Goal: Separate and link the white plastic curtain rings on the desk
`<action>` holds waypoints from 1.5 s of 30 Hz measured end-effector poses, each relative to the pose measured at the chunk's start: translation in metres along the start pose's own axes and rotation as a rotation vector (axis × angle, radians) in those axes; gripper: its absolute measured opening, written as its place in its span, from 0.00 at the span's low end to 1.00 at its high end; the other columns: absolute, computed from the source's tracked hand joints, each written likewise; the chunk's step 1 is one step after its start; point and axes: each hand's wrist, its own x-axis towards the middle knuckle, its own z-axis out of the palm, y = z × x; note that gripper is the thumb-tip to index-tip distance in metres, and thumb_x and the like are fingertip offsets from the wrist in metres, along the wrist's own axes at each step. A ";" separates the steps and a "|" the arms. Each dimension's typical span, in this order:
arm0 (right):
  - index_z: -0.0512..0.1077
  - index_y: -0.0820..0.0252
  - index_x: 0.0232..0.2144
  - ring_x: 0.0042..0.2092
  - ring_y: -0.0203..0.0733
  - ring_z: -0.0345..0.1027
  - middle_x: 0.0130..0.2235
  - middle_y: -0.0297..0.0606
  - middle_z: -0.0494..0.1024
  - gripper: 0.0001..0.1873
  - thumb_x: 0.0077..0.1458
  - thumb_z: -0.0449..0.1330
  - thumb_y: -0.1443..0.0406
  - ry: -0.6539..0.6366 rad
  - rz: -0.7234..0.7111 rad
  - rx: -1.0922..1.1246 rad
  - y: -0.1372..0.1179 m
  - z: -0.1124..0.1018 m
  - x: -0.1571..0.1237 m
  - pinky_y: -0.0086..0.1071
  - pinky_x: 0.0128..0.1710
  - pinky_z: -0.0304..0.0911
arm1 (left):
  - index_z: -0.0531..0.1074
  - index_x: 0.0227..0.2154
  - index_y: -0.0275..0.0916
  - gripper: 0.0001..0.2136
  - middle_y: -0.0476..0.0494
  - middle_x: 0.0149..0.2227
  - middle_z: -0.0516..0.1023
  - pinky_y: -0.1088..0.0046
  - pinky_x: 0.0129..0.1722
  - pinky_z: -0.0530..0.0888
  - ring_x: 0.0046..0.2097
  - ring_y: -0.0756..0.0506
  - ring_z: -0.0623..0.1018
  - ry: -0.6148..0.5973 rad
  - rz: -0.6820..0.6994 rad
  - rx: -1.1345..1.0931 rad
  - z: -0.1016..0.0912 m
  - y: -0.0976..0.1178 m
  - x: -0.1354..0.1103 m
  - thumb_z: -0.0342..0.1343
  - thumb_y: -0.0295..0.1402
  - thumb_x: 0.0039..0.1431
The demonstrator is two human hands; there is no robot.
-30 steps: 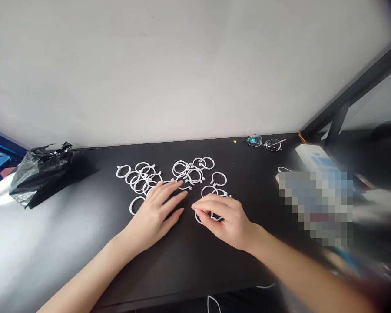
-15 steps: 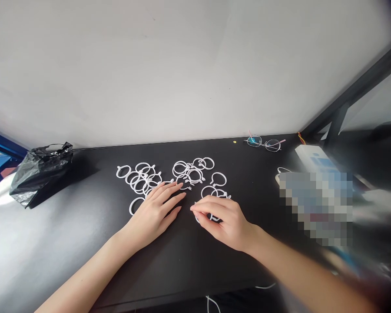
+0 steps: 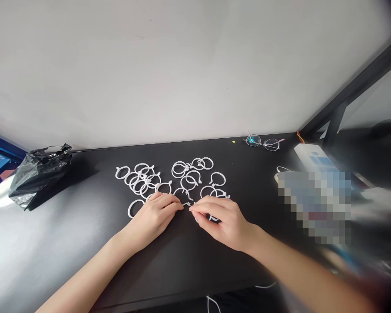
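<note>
Several white plastic rings (image 3: 143, 179) lie scattered on a black table (image 3: 189, 252). My left hand (image 3: 154, 216) rests on the table with its fingers curled together, fingertips touching a white ring (image 3: 182, 195) just ahead of them. My right hand (image 3: 222, 219) sits beside it, fingers pinched on another white ring (image 3: 211, 217) that is partly hidden beneath the hand. The fingertips of both hands nearly meet in the middle. More rings (image 3: 195, 167) lie behind the hands.
A crumpled black plastic bag (image 3: 39, 174) stands at the table's far left. A pair of glasses (image 3: 263, 142) lies at the back right by the white wall. A white box (image 3: 316, 158) and a blurred-out item sit at the right.
My left hand's fingers have curled in from lying flat and drawn toward the right hand's fingertips. A ring once under those fingers now shows. The right hand has barely moved.
</note>
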 end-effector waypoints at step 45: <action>0.74 0.61 0.44 0.30 0.35 0.72 0.31 0.37 0.79 0.10 0.61 0.56 0.71 0.009 -0.011 0.049 -0.001 0.005 -0.003 0.29 0.30 0.71 | 0.62 0.56 0.43 0.20 0.39 0.49 0.74 0.61 0.50 0.73 0.51 0.42 0.73 0.046 -0.123 -0.261 0.000 0.018 -0.006 0.56 0.32 0.63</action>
